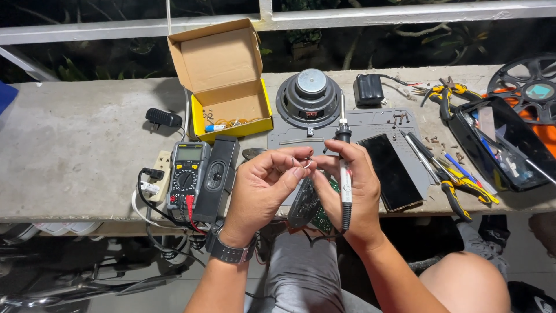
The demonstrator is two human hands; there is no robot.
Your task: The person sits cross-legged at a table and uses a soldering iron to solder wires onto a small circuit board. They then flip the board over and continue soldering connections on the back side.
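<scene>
Both grips are closed: the left hand [260,188] pinches a thin silver wire [305,165], the right hand [350,194] holds a white-handled soldering iron [344,168] upright and the green circuit board [313,203], above the grey concrete counter [75,145]. It seems a soldering step; next, the tip must meet the wire steadily.
</scene>
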